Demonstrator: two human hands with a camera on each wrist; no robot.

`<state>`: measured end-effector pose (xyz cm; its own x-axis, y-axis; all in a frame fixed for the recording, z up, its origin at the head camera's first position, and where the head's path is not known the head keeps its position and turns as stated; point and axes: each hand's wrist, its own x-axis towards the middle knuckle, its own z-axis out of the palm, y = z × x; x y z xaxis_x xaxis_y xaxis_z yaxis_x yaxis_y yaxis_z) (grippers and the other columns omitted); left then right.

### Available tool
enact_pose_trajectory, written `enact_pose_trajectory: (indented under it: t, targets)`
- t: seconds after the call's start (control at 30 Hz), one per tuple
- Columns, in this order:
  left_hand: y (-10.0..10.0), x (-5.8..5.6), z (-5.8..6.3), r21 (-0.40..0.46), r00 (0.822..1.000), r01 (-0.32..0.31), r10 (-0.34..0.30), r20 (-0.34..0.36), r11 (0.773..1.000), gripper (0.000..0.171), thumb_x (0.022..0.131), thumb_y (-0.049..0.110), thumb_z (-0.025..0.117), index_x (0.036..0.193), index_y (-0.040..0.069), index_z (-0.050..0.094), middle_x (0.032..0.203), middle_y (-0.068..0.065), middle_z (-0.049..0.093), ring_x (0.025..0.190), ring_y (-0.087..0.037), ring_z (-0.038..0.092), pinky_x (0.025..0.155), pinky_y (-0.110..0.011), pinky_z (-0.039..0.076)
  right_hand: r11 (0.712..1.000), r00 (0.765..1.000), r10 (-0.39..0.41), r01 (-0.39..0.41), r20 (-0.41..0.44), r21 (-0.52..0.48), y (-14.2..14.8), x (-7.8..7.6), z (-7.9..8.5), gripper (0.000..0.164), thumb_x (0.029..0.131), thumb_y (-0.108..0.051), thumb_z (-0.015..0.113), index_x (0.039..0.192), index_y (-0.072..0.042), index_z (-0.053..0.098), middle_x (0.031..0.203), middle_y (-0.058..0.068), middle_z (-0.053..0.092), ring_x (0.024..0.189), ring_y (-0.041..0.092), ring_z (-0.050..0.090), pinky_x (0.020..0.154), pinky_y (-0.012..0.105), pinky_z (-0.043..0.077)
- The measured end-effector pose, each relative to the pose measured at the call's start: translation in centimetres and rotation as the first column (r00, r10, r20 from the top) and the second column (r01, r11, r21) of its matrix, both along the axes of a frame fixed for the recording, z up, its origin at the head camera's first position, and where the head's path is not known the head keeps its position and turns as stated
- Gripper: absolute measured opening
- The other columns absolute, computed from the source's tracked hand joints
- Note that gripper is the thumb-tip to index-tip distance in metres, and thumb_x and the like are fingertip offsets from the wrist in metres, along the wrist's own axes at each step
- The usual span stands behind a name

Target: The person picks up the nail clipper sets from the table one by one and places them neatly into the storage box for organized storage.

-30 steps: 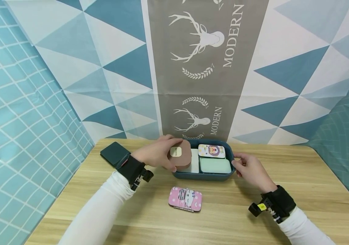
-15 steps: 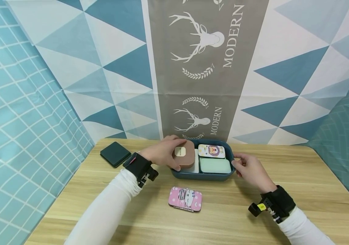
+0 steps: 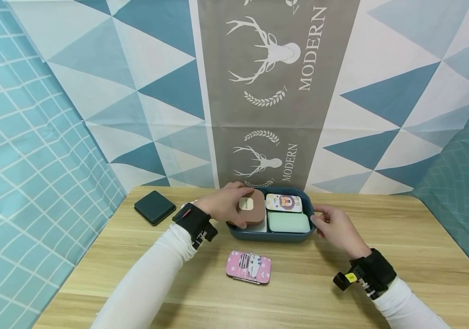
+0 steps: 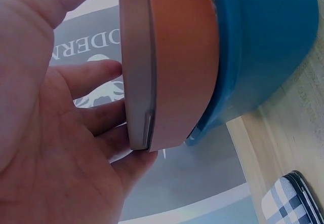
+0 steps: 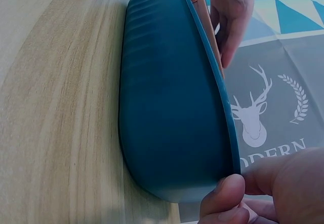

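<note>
My left hand (image 3: pixel 227 204) grips a brown box with rounded corners and a cream label (image 3: pixel 255 218), thumb on its near side and fingers on the far side. The brown box sits at the left end of a dark blue bin (image 3: pixel 267 237), its lower part inside the rim and over a white flat item (image 3: pixel 261 227). In the left wrist view its orange-brown side (image 4: pixel 185 67) shows above the blue wall. At the bin's right end, my right hand (image 3: pixel 335 228) pinches the rim between thumb and fingers. A lion-print tin (image 3: pixel 285 203) and a pale green box (image 3: pixel 289 223) fill the bin's right half.
A pink cat-print tin (image 3: pixel 248 267) lies on the wooden table (image 3: pixel 300 297) in front of the bin. At the back left lies a dark square case (image 3: pixel 154 207). A checked item (image 4: pixel 286 203) shows in the left wrist view. Patterned cloth (image 3: pixel 168 91) hangs behind.
My left hand has moved the brown box rightward and slightly lower into the bin's left end, covering more of the white item. My right hand has stayed on the rim.
</note>
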<state>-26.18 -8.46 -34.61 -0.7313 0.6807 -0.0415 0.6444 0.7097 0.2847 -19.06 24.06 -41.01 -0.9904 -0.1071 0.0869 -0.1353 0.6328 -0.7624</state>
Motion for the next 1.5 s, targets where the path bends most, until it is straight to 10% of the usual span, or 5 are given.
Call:
enact_pose_trajectory:
  t: [1.07, 1.5]
  targets:
    - [0.7, -0.8, -1.7, -0.080, 1.000, 0.017, -0.019, -0.025, 0.997, 0.096, 0.069, 0.047, 0.082, 0.148, 0.015, 0.037, 0.144, -0.006, 0.041, 0.134, -0.023, 0.033, 0.114, -0.046, 0.008, 1.000, 1.000, 0.003, -0.003, -0.007, 0.004, 0.1, -0.2, -0.3, 0.042, 0.098, -0.023, 0.054, 0.135, -0.003, 0.051, 0.066, 0.007, 0.055, 0.056, 0.021, 0.051, 0.043, 0.029, 0.031]
    - [0.3, -1.1, -2.6, -0.029, 0.999, 0.026, -0.027, -0.027, 0.999, 0.094, 0.069, 0.047, 0.081, 0.147, 0.015, 0.039, 0.140, -0.003, 0.046, 0.130, -0.022, 0.037, 0.113, -0.048, 0.013, 1.000, 1.000, 0.004, -0.004, -0.009, 0.007, 0.2, -0.2, -0.2, 0.042, 0.098, -0.023, 0.055, 0.135, -0.003, 0.051, 0.066, 0.007, 0.055, 0.055, 0.021, 0.051, 0.043, 0.029, 0.031]
